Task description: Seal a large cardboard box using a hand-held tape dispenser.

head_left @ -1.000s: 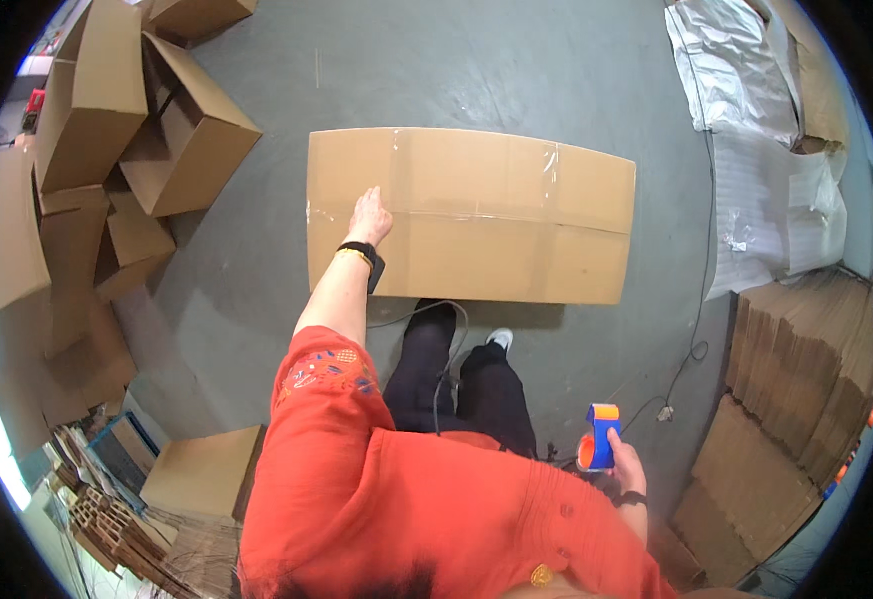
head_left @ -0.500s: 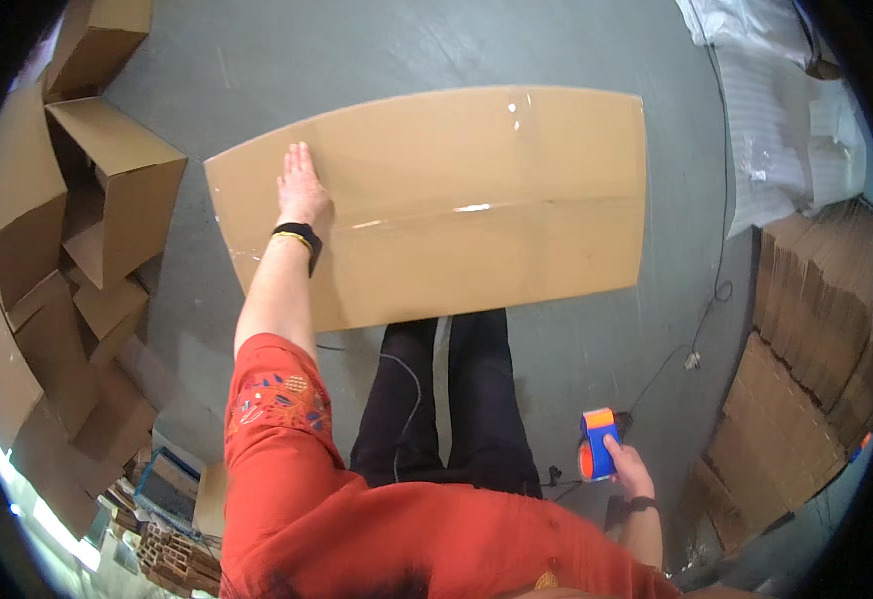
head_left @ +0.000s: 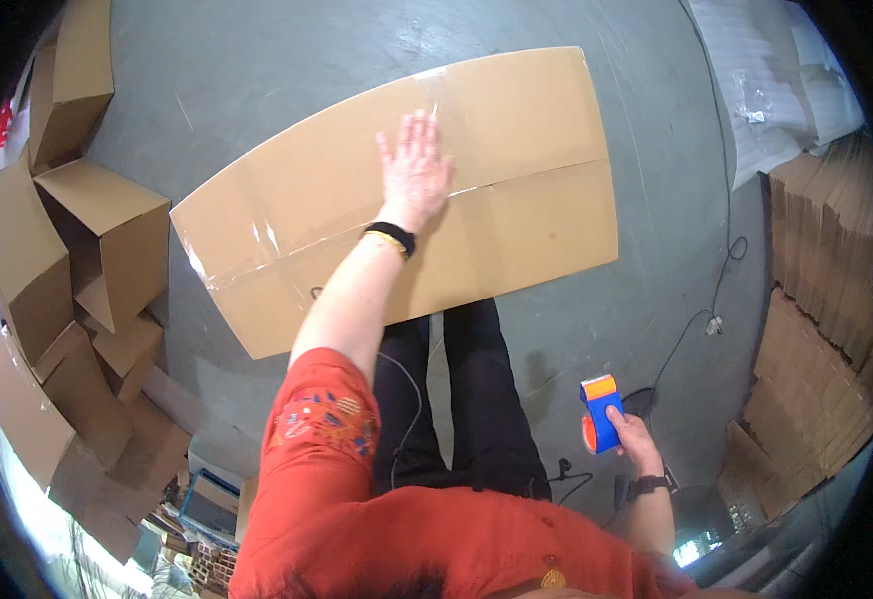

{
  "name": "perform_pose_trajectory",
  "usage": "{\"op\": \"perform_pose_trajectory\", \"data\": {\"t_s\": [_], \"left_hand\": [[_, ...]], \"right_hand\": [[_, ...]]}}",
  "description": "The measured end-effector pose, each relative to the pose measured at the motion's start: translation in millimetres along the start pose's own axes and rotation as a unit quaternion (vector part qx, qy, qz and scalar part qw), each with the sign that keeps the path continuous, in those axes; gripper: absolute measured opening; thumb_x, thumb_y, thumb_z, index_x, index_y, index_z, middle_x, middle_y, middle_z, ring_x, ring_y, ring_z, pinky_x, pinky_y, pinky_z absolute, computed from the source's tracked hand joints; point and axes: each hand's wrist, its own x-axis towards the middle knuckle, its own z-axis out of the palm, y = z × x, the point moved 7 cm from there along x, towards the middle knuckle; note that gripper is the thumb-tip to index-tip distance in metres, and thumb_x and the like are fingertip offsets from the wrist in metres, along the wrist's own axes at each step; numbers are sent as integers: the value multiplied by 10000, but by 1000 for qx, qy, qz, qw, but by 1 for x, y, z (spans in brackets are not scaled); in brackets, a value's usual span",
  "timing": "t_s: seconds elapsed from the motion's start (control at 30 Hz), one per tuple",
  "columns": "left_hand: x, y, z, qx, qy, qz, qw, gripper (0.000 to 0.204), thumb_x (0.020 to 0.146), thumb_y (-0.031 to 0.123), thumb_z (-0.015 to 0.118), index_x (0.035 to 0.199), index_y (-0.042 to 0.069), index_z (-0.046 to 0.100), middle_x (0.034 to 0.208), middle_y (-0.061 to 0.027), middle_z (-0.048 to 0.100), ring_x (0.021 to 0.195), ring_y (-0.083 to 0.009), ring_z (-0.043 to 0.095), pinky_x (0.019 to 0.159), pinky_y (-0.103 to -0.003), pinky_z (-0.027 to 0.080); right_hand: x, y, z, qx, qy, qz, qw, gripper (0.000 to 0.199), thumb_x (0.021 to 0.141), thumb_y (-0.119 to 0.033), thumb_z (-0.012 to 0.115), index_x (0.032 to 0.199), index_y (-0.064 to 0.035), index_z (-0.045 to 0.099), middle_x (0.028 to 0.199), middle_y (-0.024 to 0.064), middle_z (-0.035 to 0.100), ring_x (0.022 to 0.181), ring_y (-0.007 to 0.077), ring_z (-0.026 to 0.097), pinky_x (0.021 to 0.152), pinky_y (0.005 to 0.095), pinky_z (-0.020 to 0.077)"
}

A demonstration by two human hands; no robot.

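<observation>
In front of me is a large brown cardboard box (head_left: 526, 130), with clear tape running along its middle seam. My left hand (head_left: 416, 175) lies flat on its top face near that seam, fingers spread and holding nothing. Down at the lower right, away from the box, my right hand (head_left: 639, 441) grips a blue and orange tape dispenser (head_left: 603, 414). The box's underside and its far side are hidden from me.
Open cardboard boxes (head_left: 107, 230) are piled along the left. Stacked flat cardboard (head_left: 826, 230) stands at the right, below white foam wrapping (head_left: 756, 90). A thin cable (head_left: 721, 280) trails over the grey floor (head_left: 287, 60). A blue-edged crate (head_left: 212, 504) sits lower left.
My left hand has slid to the right across the box, from near its left end toward the middle. The box now appears farther left and more tilted. My right hand keeps hold of the tape dispenser.
</observation>
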Motion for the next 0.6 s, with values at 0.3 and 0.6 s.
{"op": "perform_pose_trajectory", "data": {"t_s": [0.3,0.6], "left_hand": [[11,80,71,-2,-35,27,999,808,1032,529,428,1641,52,191,1728,-139,147,1603,-319,80,1247,-640,0],[58,126,69,83,-35,-2,996,779,1044,513,405,1633,41,212,1705,-180,196,1589,-373,118,1230,-678,39]], "right_hand": [[79,47,-64,20,-17,9,1000,624,958,-618,630,1033,-7,728,806,47,689,616,127,593,489,285,425],[149,57,-116,-17,-41,-28,999,660,929,-628,650,1078,9,743,829,85,725,650,121,641,491,289,465]]}}
